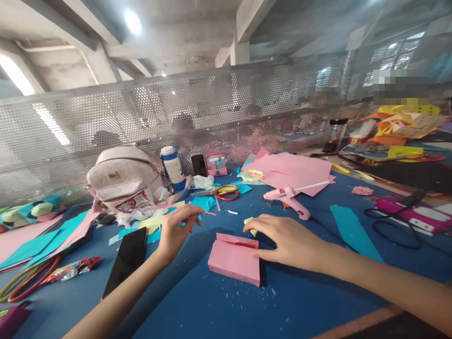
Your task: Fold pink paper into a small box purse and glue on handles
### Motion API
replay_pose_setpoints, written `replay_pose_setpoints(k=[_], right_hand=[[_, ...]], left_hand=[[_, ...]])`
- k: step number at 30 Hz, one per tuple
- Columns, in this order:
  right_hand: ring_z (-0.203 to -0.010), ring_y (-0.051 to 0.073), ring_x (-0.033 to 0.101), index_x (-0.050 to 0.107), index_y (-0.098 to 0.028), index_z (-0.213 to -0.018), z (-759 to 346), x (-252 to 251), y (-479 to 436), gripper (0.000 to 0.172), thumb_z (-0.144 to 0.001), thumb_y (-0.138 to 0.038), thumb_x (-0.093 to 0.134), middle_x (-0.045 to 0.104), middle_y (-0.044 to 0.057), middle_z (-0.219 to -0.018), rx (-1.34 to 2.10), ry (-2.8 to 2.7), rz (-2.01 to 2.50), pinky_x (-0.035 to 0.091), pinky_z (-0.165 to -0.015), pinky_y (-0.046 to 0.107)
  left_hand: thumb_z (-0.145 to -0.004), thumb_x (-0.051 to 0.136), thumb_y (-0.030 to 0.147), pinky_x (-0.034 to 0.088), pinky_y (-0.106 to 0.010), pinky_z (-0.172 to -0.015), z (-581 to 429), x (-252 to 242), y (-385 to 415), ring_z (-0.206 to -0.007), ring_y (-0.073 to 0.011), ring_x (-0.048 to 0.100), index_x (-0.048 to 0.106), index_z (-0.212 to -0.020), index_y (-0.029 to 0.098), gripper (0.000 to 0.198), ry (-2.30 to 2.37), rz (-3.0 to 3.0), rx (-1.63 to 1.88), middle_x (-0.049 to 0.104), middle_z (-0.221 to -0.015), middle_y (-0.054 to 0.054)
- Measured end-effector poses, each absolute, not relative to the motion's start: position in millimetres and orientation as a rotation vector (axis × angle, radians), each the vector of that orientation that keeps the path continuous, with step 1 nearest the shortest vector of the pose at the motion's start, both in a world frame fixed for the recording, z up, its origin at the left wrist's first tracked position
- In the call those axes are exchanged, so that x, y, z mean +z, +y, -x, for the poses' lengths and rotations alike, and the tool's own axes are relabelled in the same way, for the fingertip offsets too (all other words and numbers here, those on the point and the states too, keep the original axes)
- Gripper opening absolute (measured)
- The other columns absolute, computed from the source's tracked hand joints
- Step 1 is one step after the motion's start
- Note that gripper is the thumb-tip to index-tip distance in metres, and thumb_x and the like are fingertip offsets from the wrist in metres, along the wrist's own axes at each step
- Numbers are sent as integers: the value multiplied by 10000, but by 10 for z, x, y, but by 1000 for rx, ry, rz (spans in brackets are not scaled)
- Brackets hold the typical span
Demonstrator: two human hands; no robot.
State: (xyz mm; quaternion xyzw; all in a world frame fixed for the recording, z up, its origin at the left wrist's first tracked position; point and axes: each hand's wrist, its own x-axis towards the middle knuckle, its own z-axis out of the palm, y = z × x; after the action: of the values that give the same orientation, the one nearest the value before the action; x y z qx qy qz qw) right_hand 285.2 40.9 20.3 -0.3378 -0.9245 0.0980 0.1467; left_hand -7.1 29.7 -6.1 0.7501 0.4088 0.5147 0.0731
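Note:
A folded pink paper box [235,261] lies on the blue tabletop, a long flap raised along its far side. My right hand [286,238] hovers at its right side with fingers spread and curved. The thumb is at the box's right edge; whether it touches cannot be told. Just beyond those fingertips is a small folded yellow paper piece [250,225], partly hidden by them. My left hand [180,228] is raised left of the box, fingers loosely bent and apart, with nothing visible in it. A thin pink paper strip [210,214] lies beyond its fingertips.
A pink glue gun [287,200] rests beyond my right hand, its cord trailing right. Scissors [228,192] and pink sheets [293,167] lie farther back. A black phone [127,256] is by my left forearm. A backpack [123,172] and bottle [173,167] stand against the perforated metal screen [212,99].

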Motion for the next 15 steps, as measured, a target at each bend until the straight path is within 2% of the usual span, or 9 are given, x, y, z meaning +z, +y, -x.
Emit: replay_pose_setpoints(k=[4,7,11,15], right_hand=[[-788,207,662,697,-241,-1022,-2613,6,669,227,-851,-374,629,718,36,-958,384,-2661,920,436,-635,280],[-724,190,662,734,-249,-926,-2515,-87,793,160,-873,-263,584,735,19,-846,344,-2657,867,400,-605,271],[-763,193,678,734,-259,-919,-2477,-71,842,216,-851,-166,551,751,-4,-868,306,-2542,853,415,-642,280],[-849,198,673,717,-251,-911,-2543,8,863,279,-763,-87,547,747,-14,-932,379,-2376,850,448,-712,295]], left_hand=[[-916,549,161,468,-190,-468,69,-22,284,-613,-108,647,713,-934,206,171,1219,-2250,1570,693,-841,-33],[-916,553,166,483,-206,-490,66,-8,275,-616,-111,648,715,-925,204,167,1228,-2225,1594,697,-851,-39],[-914,567,180,503,-210,-520,61,15,256,-632,-116,656,699,-942,195,136,1243,-2197,1575,696,-815,-37],[-898,593,172,511,-208,-541,57,100,211,-627,-108,648,681,-916,184,90,1212,-2174,1497,676,-793,-29]])
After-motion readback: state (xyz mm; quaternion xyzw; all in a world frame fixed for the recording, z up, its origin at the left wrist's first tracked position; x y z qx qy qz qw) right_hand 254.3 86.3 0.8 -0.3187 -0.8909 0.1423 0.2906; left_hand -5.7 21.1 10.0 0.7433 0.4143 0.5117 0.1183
